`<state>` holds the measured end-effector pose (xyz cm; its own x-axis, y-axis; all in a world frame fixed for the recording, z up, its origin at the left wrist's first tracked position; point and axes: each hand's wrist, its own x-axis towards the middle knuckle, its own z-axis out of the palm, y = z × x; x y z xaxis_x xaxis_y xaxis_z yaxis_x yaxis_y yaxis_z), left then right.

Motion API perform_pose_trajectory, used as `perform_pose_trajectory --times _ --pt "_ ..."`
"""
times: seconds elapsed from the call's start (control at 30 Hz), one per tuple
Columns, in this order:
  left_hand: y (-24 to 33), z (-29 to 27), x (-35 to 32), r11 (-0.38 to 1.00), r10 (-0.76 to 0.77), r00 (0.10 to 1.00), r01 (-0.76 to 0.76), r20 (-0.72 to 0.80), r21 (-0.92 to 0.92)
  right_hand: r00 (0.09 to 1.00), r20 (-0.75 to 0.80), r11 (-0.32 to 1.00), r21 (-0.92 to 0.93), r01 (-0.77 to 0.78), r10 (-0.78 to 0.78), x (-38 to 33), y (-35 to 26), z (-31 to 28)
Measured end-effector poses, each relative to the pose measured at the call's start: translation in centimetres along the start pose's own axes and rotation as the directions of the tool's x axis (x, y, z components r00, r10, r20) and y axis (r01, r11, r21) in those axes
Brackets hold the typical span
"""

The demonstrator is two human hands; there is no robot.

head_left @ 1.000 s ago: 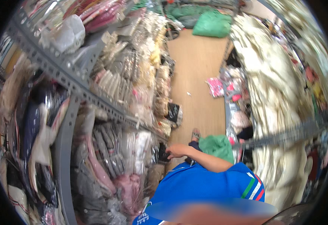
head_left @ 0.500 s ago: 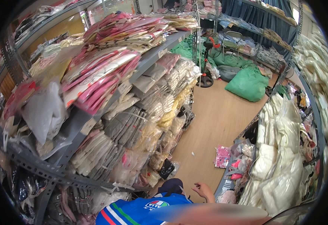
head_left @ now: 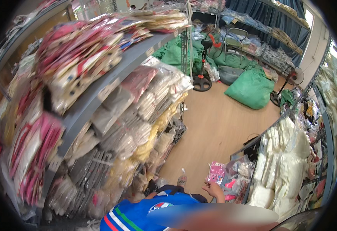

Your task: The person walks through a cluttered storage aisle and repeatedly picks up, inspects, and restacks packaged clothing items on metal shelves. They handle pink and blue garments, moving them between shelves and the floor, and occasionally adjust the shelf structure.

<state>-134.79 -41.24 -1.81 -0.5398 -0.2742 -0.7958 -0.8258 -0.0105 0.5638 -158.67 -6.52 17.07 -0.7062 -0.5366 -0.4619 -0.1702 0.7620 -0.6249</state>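
My right hand (head_left: 213,190) hangs in front of my blue shirt (head_left: 153,210) with its fingers partly spread and nothing seen in them. Nearest to it are a pink bagged packet (head_left: 216,172) and some pink and grey bagged garments (head_left: 234,183) low on the right. Of my left arm only a patch of skin shows at the shirt's edge; the left hand itself is hidden. One shoe (head_left: 182,180) is visible on the wooden floor (head_left: 203,134).
Metal shelving (head_left: 95,100) stacked with bagged clothes runs along the left. Cream bagged bundles (head_left: 280,165) fill the right side. Farther off are a green sack (head_left: 250,87), a fan base (head_left: 202,83), another fan (head_left: 292,76) and a folding chair (head_left: 235,40).
My view has moved forward along the aisle, so the left shelf looms nearer and the right-hand fan shows fully. My shoe has come into sight. My right hand stays free.
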Motion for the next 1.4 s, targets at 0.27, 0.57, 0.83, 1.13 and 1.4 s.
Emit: perform_pose_trajectory --times 0.27,0.57,0.83,1.13,1.4 --pt "15.9 -0.6 7.3 0.993 0.053 0.998 -0.056 -0.036 -0.1 0.998 -0.069 1.0 -0.002 -0.013 0.013 12.0 1.8 -10.5" --pt "21.2 2.0 11.3 0.994 -0.049 0.987 0.063 -0.151 0.089 0.959 0.21 0.978 -0.041 0.204 -0.191 29.2 1.8 -21.1" --pt "34.6 1.9 16.6 0.98 -0.074 0.984 0.042 -0.163 -0.195 0.956 0.182 0.951 -0.165 0.261 -0.231 39.7 -1.0 -31.3" --pt "38.5 1.6 19.9 0.927 -0.157 0.965 0.07 -0.211 -0.369 0.878 0.36 0.903 -0.168 0.394 -0.316 48.3 -4.1 -31.8" --pt "36.8 3.0 18.7 0.766 -0.368 0.904 0.163 -0.216 -0.622 0.679 -0.102 0.67 0.111 0.734 -0.727 54.3 -23.8 -40.2"
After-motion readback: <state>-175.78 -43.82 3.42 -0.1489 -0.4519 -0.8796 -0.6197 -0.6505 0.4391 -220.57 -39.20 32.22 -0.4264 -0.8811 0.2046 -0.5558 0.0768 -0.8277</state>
